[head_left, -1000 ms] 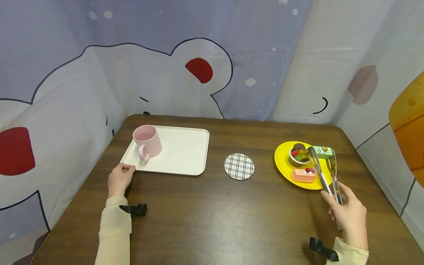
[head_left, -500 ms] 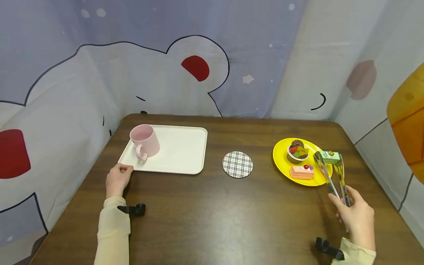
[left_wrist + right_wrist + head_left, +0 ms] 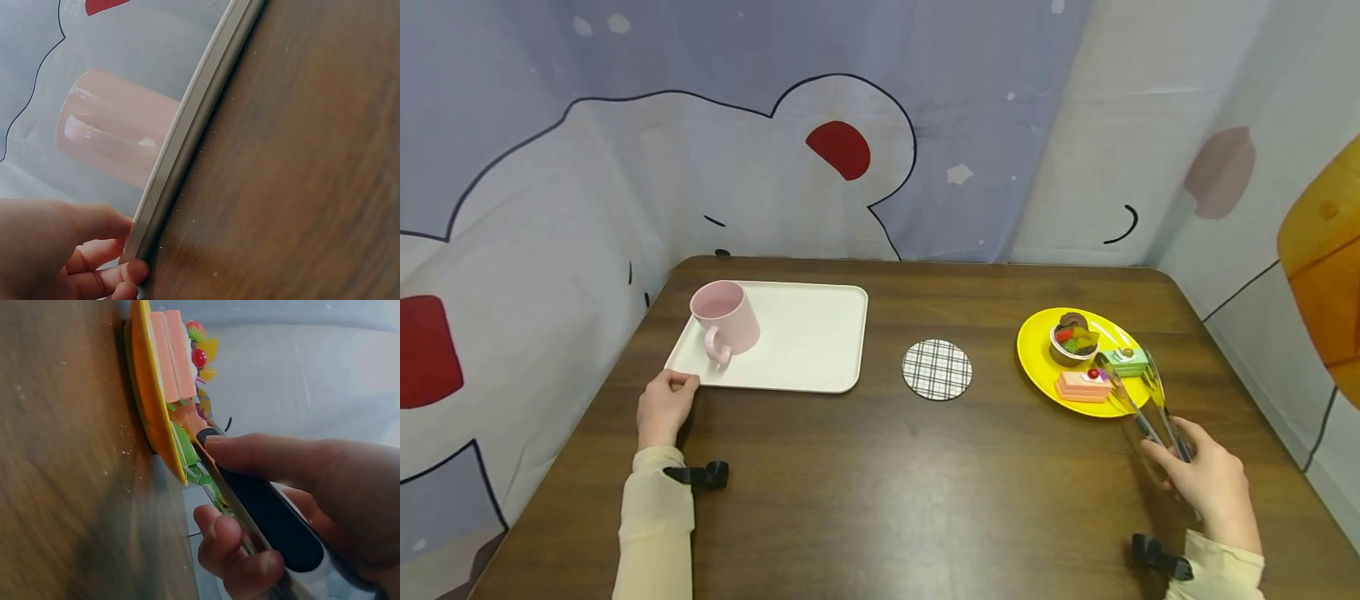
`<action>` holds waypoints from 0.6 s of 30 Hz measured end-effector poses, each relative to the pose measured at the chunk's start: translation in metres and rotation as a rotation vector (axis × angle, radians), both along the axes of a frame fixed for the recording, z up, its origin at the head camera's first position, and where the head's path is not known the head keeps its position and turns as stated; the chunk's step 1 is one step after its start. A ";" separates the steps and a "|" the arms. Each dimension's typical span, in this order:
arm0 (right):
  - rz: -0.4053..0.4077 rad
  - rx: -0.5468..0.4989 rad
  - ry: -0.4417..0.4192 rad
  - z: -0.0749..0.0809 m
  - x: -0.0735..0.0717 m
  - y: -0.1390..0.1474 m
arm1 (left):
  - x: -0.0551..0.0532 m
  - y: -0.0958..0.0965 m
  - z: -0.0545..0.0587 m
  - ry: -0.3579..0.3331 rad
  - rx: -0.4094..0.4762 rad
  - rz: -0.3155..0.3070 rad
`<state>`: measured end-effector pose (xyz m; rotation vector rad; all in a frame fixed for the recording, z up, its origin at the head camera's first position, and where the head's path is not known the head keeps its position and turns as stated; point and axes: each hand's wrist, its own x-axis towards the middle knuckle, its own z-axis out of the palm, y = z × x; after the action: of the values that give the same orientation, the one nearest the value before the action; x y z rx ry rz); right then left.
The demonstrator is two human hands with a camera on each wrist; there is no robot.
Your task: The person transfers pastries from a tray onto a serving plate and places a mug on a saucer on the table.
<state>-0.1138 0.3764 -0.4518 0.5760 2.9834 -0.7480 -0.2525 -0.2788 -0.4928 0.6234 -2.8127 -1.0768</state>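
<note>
Head view shows the left hand [image 3: 666, 408] pinching the near-left corner of a white tray [image 3: 808, 333] that bears a pink mug [image 3: 732, 318], all on the brown worktop [image 3: 880, 492]. The right hand [image 3: 1213, 479] grips metal tongs [image 3: 262, 509], their arms on either side of a green cake slice [image 3: 1126, 362] at the right of a yellow plate [image 3: 1036, 354]; whether they touch it, I cannot tell. Beside that slice are a pink cake slice [image 3: 1083, 387] and a fruit-topped cup [image 3: 1067, 355], while a checked coaster [image 3: 937, 370] lies between tray and plate.

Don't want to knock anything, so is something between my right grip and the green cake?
Only the tongs, which straddle the green cake; nothing else visible is between, though the pink cake sits close beside them.
</note>
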 end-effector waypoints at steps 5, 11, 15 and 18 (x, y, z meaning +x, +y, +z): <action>0.039 -0.014 -0.020 0.000 -0.003 -0.001 | 0.001 0.000 0.000 -0.001 0.006 0.006; 0.062 -0.033 0.040 -0.001 -0.003 -0.003 | 0.001 0.000 -0.001 0.004 0.009 0.015; 0.061 -0.031 0.074 -0.002 -0.001 -0.002 | 0.001 0.000 0.000 0.006 0.010 0.011; 0.050 -0.056 0.077 -0.003 0.000 -0.001 | 0.000 0.000 0.000 0.002 0.007 0.009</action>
<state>-0.1137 0.3755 -0.4546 0.4791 3.0224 -0.8654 -0.2526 -0.2785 -0.4927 0.6346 -2.8026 -1.0861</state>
